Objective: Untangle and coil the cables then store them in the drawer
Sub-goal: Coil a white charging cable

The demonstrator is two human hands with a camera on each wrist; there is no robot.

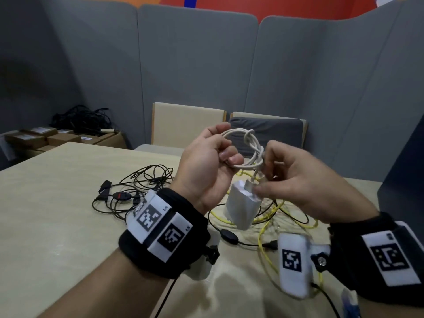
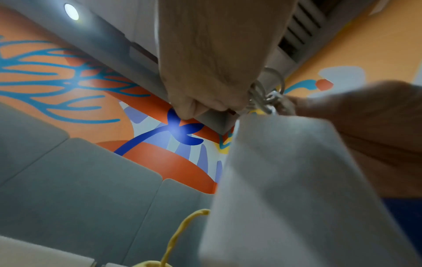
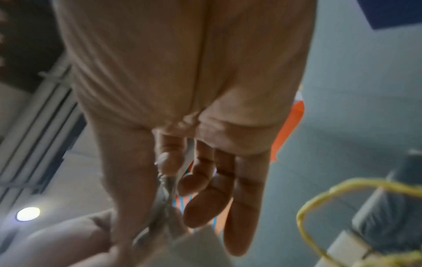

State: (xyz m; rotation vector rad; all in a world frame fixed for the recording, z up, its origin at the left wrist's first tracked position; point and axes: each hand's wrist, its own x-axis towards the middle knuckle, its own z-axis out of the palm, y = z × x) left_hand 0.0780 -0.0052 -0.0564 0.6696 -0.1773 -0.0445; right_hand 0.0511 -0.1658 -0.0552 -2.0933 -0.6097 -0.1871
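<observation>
Office meeting nook. Enclosed by grey felt partition panels (image 1: 195,65); pale wood-look table (image 1: 57,226) with two upholstered chairs (image 1: 187,125) behind; colourful wall mural (image 2: 68,81) above; recessed ceiling light (image 2: 71,11); cardboard boxes (image 1: 46,138) stacked in corner.

- white cable (image 1: 249,149) coiled, held aloft, white charger (image 1: 242,206) dangling at 6 o'clock
- yellow cable (image 1: 270,216) loose on bench
- black cables (image 1: 137,187) tangled at 9 o'clock

White cable (image 1: 249,146), yellow cable (image 1: 267,244)
</observation>
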